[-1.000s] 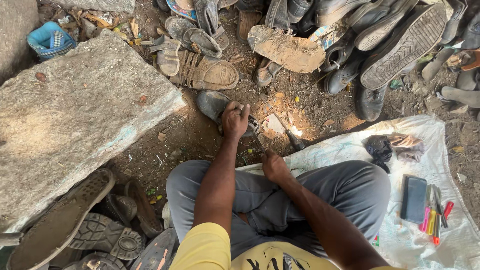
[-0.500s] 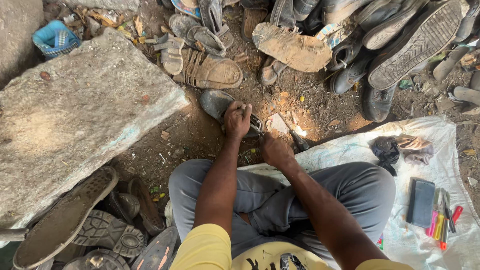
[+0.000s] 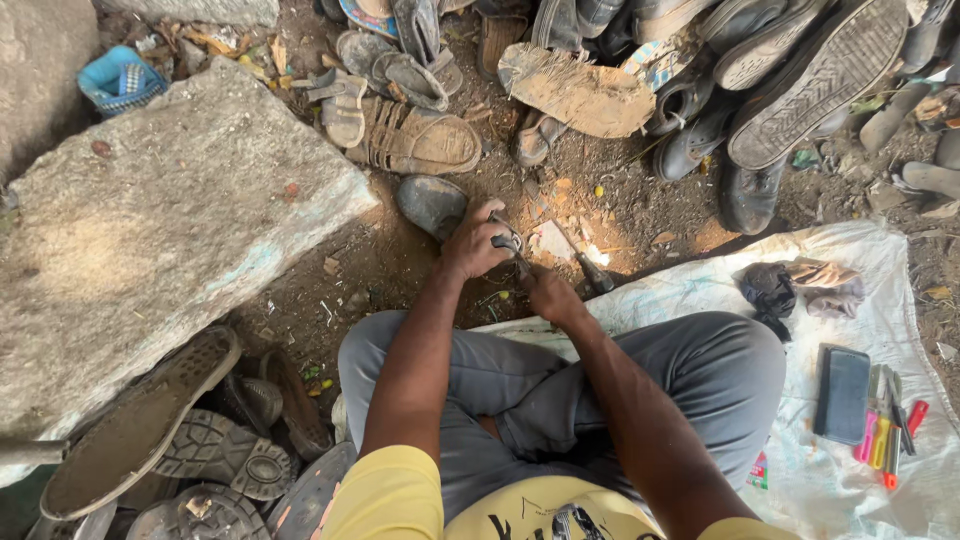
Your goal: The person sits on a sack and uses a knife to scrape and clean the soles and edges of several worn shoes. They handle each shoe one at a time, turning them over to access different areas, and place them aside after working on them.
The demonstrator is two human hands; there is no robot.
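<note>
A person sits cross-legged on the ground, in grey trousers [image 3: 640, 390] and a yellow shirt [image 3: 400, 500]. Both arms reach forward, past the knees.

The right hand [image 3: 552, 297] is curled shut round a thin dark tool [image 3: 521, 266]. I cannot tell just what kind of tool it is. Its tip points up at the shoe. Held low like this, it can poke at the shoe from close by.

The left hand [image 3: 474, 244] is clamped on a dark shoe [image 3: 432, 203]. The shoe lies on the dirt ground [image 3: 390, 270], just past the hands, with its sole turned up. The fingers press it down, likely so it does not slide.

A second dark tool [image 3: 590, 268] lies on the dirt just beside the right hand, easy to grab.

A white cloth sheet [image 3: 800, 470] is spread under the person. Near its right edge lie a black flat case [image 3: 843, 394] and some bright pens [image 3: 885, 435]. A dark rag [image 3: 770, 290] sits near the far edge of the sheet.

To the left lies a big grey stone slab [image 3: 160, 240]. Old soles [image 3: 135, 430] rest by its near corner.

Far off, many worn shoes are heaped up: a brown sandal [image 3: 415, 140], a muddy sole [image 3: 575, 90], and a big shoe with a ridged sole [image 3: 815, 80]. A small blue basket [image 3: 120, 78] sits by the far corner of the slab.
</note>
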